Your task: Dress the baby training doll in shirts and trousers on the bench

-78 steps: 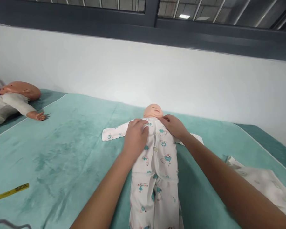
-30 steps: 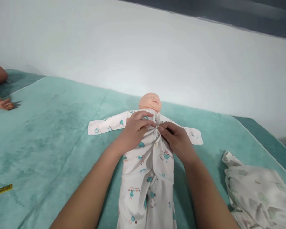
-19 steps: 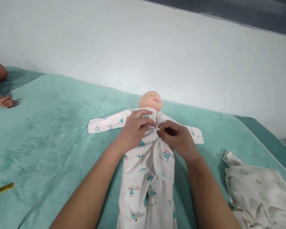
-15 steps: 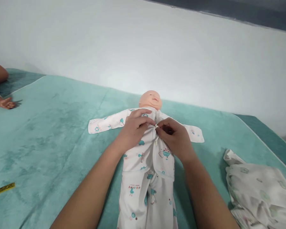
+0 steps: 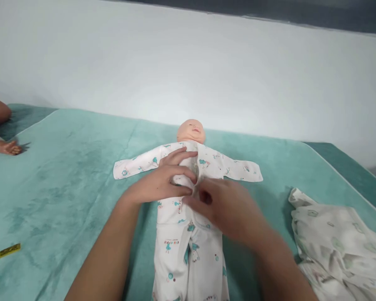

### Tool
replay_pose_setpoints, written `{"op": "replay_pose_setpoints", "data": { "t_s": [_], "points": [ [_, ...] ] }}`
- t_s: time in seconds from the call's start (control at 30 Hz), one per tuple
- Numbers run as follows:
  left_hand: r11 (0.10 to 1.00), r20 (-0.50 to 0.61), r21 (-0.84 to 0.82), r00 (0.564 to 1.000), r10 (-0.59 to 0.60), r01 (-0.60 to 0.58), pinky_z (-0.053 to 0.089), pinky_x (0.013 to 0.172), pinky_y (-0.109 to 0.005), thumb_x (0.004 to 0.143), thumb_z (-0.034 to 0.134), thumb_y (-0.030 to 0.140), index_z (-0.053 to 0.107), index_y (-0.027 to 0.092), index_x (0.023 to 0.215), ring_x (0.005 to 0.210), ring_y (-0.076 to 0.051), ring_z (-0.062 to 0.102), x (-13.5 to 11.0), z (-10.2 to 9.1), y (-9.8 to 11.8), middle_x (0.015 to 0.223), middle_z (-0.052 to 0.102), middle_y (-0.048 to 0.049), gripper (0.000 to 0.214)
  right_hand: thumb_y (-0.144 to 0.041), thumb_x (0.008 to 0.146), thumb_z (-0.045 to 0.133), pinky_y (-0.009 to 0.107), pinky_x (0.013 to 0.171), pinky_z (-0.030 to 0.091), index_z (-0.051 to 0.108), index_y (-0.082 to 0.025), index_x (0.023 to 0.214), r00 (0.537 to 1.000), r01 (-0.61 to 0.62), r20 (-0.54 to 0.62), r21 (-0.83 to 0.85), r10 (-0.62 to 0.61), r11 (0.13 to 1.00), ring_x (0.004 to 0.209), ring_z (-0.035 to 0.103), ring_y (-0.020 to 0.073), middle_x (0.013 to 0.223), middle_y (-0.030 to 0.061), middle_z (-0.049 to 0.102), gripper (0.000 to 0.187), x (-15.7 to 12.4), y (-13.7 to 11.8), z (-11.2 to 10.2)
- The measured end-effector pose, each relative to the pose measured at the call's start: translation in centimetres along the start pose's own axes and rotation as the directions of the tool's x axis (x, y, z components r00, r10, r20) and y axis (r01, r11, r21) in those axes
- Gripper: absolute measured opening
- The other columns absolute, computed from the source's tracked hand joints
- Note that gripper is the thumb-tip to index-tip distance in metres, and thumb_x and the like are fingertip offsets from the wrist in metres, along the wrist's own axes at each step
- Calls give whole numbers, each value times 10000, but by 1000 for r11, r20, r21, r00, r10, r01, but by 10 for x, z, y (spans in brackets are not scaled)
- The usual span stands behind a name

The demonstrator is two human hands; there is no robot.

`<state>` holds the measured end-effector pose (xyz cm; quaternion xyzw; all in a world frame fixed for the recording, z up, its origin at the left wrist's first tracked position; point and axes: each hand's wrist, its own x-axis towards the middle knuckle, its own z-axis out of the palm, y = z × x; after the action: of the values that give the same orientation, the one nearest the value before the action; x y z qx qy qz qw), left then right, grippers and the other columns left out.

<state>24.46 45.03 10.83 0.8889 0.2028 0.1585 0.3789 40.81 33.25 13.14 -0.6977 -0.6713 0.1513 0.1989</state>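
Observation:
A baby doll (image 5: 191,130) lies on its back, dressed in a white printed long-sleeved baby shirt (image 5: 209,161) and matching trousers (image 5: 172,263). My left hand (image 5: 171,177) rests on the shirt's chest. Its thumb and index finger close on the front opening from the left, while the other fingers lie stretched over the cloth. From the right, my right hand (image 5: 225,205), smeared by motion, pinches the same opening lower down. Its fingertips nearly meet those of my left hand. The fastener between them is hidden.
A crumpled white printed cloth (image 5: 338,242) lies at the right on the green covering (image 5: 81,188). A yellow strip (image 5: 3,253) is at the lower left. Another person's hand (image 5: 12,147) rests at the far left. Behind the doll stands a white wall (image 5: 188,62).
Both hands have moved down the shirt's front opening, from the upper chest to the belly. The upper front now lies together and my left fingers are spread wider.

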Motion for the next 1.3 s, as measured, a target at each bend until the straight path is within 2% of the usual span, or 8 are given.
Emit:
{"op": "replay_pose_setpoints", "data": {
  "t_s": [0.13,0.43,0.73,0.9,1.03,1.13,1.23,1.3],
  "points": [
    [998,11,55,1000,-19,18,151,1234,-537,818,706,333,688,307,897,1515,-283,65,1,1,0,1582,274,125,85,-342,888,550,290,522,204,531,-200,744,998,-16,55,-156,25,988,570,433,124,718,11,608,204,-4,-5,4],
    [999,-29,40,1000,0,1,134,1237,-533,822,712,324,723,303,837,1510,-285,103,4,4,0,1559,332,115,28,-119,828,498,225,540,284,403,-184,662,928,180,265,297,-262,938,596,334,81,626,-55,400,202,14,35,-15],
    [996,-148,-27,985,84,-89,182,1227,-507,861,651,268,746,297,863,1476,-260,236,6,11,-7,1443,520,60,100,-155,892,520,227,614,355,578,-191,760,960,247,46,335,-278,909,684,477,89,757,-28,555,149,18,41,-4],
    [992,-122,-83,989,85,-96,138,1226,-520,839,671,238,735,280,834,1486,-272,206,5,8,-6,1469,494,48,77,-300,875,602,230,541,308,569,-196,765,982,55,-182,487,41,871,587,405,87,664,-42,485,155,26,58,8],
    [881,-271,-443,961,46,-167,304,1167,-472,852,653,241,697,245,880,1410,-270,377,1,3,-12,1435,533,-8,52,-359,800,672,223,543,310,593,-194,759,964,-31,-164,709,209,704,610,415,93,678,-35,499,188,30,67,13],
    [645,-536,-702,821,-198,-303,418,1085,-432,835,673,274,660,235,891,1280,-252,528,-11,1,-26,1366,591,-30,69,-423,750,681,229,528,316,586,-200,748,897,-50,-223,807,382,588,589,410,101,660,-37,485,242,17,76,11],
    [484,-663,-749,515,-543,-454,495,991,-372,788,704,281,617,230,873,1138,-207,611,-36,0,-46,1226,659,-31,132,-471,726,636,261,545,356,592,-204,732,755,-158,-340,737,561,658,609,449,134,672,-19,523,270,-14,101,7],
    [488,-646,-737,274,-713,-467,526,918,-342,792,672,254,570,217,832,1031,-178,642,-55,2,-59,1144,671,-37,115,-426,687,678,290,567,358,619,-198,714,653,-275,-421,642,629,715,635,466,165,665,1,546,237,-39,124,5]
  ]
}}
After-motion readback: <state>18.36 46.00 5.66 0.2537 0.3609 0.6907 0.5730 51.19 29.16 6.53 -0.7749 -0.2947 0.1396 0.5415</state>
